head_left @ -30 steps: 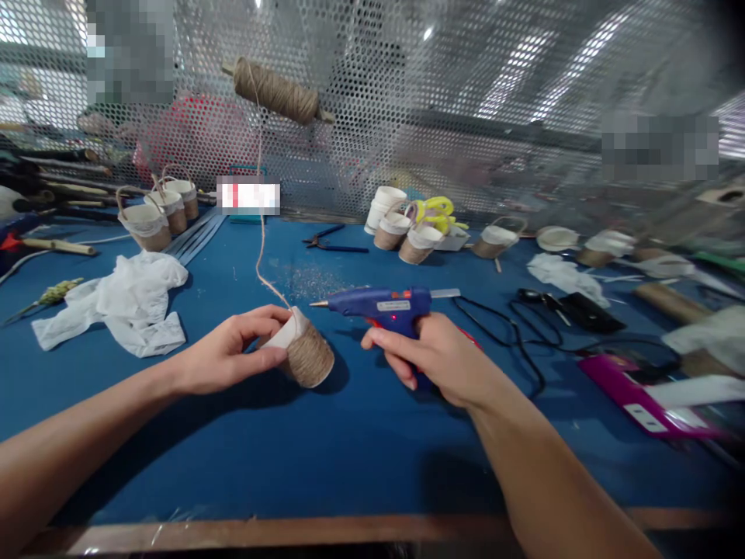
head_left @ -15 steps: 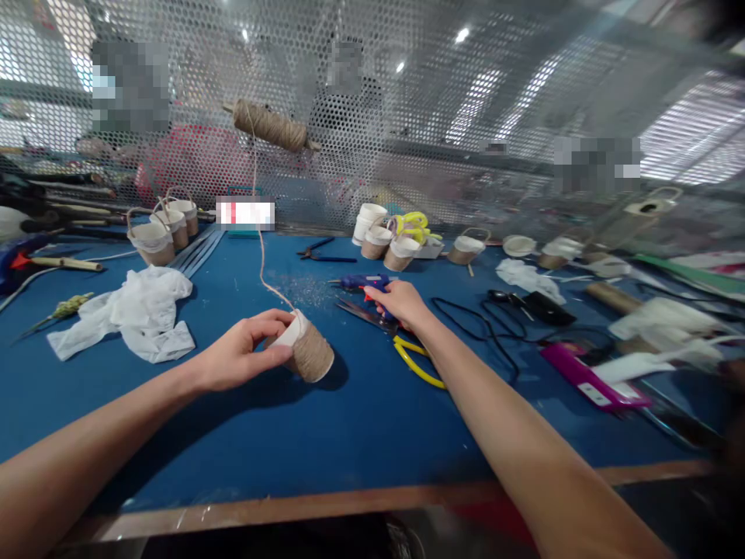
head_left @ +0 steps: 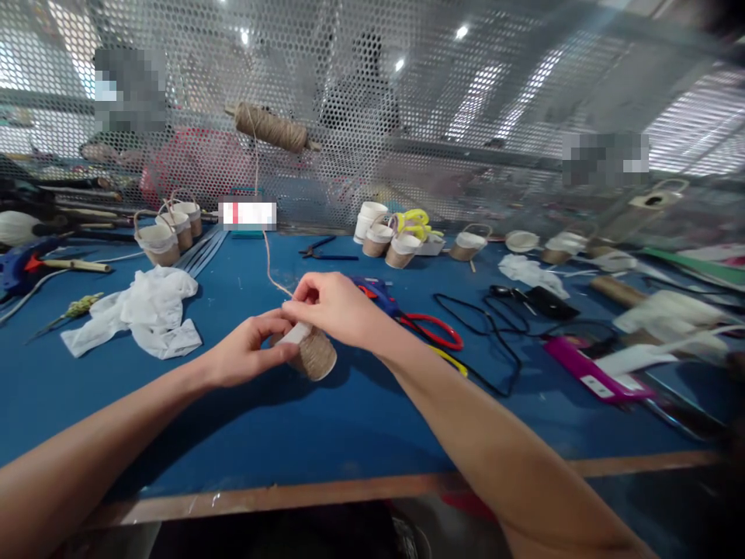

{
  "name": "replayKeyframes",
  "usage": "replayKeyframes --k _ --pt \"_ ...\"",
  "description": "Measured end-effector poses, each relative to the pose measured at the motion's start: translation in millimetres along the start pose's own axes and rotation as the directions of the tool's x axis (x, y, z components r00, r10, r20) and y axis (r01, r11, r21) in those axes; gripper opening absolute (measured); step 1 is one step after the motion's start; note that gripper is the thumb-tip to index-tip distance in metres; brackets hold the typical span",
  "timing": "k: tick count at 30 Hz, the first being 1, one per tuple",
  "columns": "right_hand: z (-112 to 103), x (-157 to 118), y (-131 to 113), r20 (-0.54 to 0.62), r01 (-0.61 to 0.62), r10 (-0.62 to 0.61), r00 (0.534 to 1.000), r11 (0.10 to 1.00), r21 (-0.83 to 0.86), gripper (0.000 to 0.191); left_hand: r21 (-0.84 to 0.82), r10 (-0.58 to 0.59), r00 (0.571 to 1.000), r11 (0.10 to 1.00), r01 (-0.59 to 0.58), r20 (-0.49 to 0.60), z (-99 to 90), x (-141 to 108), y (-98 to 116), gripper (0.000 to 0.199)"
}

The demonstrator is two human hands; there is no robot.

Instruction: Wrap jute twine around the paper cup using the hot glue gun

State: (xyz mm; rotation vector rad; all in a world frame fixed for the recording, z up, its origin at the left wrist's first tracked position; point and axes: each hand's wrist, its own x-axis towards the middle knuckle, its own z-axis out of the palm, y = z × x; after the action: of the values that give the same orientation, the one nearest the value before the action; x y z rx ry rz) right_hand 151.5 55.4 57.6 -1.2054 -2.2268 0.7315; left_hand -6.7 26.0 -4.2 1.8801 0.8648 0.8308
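Observation:
A small paper cup wrapped in brown twine (head_left: 317,357) lies tilted on its side, its white rim part facing left. My left hand (head_left: 247,353) grips it at the rim end, thumb on the near side. Above the cup, my right hand (head_left: 337,307) has its thumb and fingers pinched at the rim, where a strand of twine (head_left: 268,262) arrives; the fingers hide the exact contact. That strand runs up to a twine spool (head_left: 271,128) on the mesh. Just beyond my right wrist lies a blue glue gun (head_left: 375,292), partly covered. Scissors with red (head_left: 439,332) and yellow handles lie beside it.
White cloth (head_left: 143,310) lies at left, near several handled cups (head_left: 160,244). Pliers (head_left: 326,252) and more cups (head_left: 403,250) stand toward the perforated screen (head_left: 419,116). Black cord (head_left: 489,310) and a purple device (head_left: 594,373) are at right. The table's front edge (head_left: 326,497) is close.
My right hand has let go of the glue gun, leaving it on the table, and has moved left to the cup's rim. My left hand keeps its hold on the cup.

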Motion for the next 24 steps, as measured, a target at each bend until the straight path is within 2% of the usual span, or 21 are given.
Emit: replayKeyframes --k 2,4,7,9,14,24 --pt "-3 -2 2 -0.031 0.009 -0.008 0.999 0.999 0.039 0.009 -0.029 0.010 1.000 1.000 -0.010 -0.009 -1.2 0 2 0.016" --pt "-9 -5 8 -0.062 0.013 -0.004 0.998 0.988 0.151 0.009 -0.092 0.011 1.000 0.996 -0.012 -0.010 -2.2 0 5 0.017" --pt "-14 -12 19 -0.115 0.006 0.040 0.993 0.928 0.372 0.013 -0.178 -0.006 1.000 0.984 0.008 0.009 -1.8 0 9 0.017" --pt "-14 -17 25 -0.147 0.001 0.074 0.986 0.893 0.451 0.015 -0.226 -0.007 1.000 0.974 0.012 0.023 -0.6 -1 12 0.017" --pt "-11 -27 32 -0.182 0.007 0.102 0.978 0.856 0.517 0.017 -0.315 -0.015 0.998 0.949 0.031 0.054 2.3 -3 17 0.018" --pt "-9 -40 35 -0.267 0.043 0.126 0.955 0.835 0.548 0.012 -0.358 -0.081 0.994 0.928 0.103 0.074 3.8 -3 14 0.020"
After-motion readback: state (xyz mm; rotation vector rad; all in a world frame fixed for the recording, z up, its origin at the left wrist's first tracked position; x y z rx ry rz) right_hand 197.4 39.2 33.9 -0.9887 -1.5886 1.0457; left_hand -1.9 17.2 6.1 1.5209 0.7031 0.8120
